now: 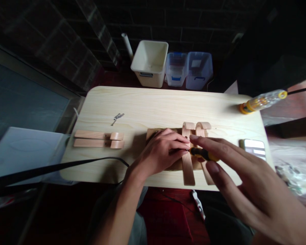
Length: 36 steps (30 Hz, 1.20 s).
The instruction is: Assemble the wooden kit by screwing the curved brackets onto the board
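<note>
My right hand [247, 170] is around a black and yellow screwdriver [203, 153], its index finger stretched along above the handle and its thumb below. The screwdriver's tip end points left, at a wooden hook piece [188, 170] with a curled top. My left hand [163, 148] rests over a brown wooden board [175, 166]; its thumb and fingertips come together at the screwdriver's tip, and what they pinch is too small to make out. A second curled hook piece [203, 126] lies beside the first, also across the board, partly behind my right hand.
Two more hook pieces [99, 139] lie at the table's [153, 105] left, with several screws [118, 117] above them. A clear-and-yellow tool [264, 101] stands at the back right, near a phone [255, 148]. Beyond the far edge are a cream bin [150, 64] and clear boxes [199, 69].
</note>
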### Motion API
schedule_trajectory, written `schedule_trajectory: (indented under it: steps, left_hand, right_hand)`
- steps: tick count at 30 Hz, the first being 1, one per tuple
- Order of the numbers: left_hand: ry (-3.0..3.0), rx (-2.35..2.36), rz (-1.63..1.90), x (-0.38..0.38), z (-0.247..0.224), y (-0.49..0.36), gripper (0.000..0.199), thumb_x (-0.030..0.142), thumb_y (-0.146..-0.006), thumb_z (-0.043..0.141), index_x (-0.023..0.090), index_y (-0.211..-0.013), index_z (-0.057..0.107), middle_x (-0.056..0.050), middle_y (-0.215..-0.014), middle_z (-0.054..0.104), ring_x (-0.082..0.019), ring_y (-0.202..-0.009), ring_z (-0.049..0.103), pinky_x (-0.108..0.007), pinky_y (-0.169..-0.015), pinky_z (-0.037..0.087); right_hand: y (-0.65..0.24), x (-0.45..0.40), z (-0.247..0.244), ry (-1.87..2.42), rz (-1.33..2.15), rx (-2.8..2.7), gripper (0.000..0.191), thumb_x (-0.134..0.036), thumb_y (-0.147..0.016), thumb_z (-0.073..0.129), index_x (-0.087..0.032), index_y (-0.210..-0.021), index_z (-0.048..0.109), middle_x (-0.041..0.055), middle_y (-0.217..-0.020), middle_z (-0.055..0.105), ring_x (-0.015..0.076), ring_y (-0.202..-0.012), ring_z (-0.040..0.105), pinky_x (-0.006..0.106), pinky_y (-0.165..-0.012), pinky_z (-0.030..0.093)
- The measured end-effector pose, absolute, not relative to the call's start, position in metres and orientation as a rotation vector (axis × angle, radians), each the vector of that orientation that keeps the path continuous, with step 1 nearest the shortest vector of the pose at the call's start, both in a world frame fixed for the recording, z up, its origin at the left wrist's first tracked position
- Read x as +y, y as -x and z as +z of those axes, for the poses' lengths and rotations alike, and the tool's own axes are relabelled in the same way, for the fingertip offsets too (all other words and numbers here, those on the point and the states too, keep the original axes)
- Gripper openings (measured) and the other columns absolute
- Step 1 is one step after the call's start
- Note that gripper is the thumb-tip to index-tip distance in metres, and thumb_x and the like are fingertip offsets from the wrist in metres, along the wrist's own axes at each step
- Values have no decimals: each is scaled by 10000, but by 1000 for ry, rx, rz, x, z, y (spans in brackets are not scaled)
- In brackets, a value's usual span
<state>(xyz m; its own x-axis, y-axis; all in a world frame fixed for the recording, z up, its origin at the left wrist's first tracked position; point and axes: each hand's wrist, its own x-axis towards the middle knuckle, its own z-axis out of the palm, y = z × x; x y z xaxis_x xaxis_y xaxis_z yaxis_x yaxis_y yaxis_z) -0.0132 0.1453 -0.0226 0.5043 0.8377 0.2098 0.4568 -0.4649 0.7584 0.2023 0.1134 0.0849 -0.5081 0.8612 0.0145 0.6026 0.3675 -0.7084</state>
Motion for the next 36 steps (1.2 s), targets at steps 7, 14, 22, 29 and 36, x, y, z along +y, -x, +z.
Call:
schedule_trajectory:
  steps: [7,14,22,29,36]
  left_hand:
    - [-2155,1003,832,148,-30,15,129,283,-938,659,248,-935,784,-30,-971,758,-188,-991,633,-351,-915,515]
    - [-2146,998,825,149,-26,14,113,273,-927,677,245,-945,784,-37,-1024,761,-181,-983,638,-353,-901,519]
    - [-2206,982,761,154,-23,14,94,243,-905,694,265,-919,785,-16,-1007,759,-176,-941,636,-353,-885,507]
    - [-2213,950,713,160,-22,17,71,285,-898,710,250,-903,772,-2,-959,756,-168,-906,623,-336,-861,488]
    - [-2209,963,756,160,-25,17,91,304,-900,706,240,-900,771,-4,-885,747,-168,-875,621,-332,-862,486]
  right_hand:
    - [-208,115,89,1256,992,-2221,459,-311,-1007,497,-294,-1464,536,80,-1319,681,269,-1132,692,342,-890,610]
    - [-215,117,92,1291,953,-2219,415,-303,-1003,521,-286,-1412,587,87,-1267,708,273,-1099,710,339,-855,621]
    - [-216,120,94,1292,894,-2212,358,-346,-993,555,-274,-1325,668,82,-1196,745,258,-1044,731,320,-830,623]
    - [-209,120,94,1279,921,-2202,358,-343,-994,558,-283,-1330,667,77,-1174,751,251,-996,741,315,-789,628]
    - [-203,121,91,1259,897,-2210,370,-304,-988,576,-280,-1350,649,77,-1179,748,248,-1015,735,309,-802,626]
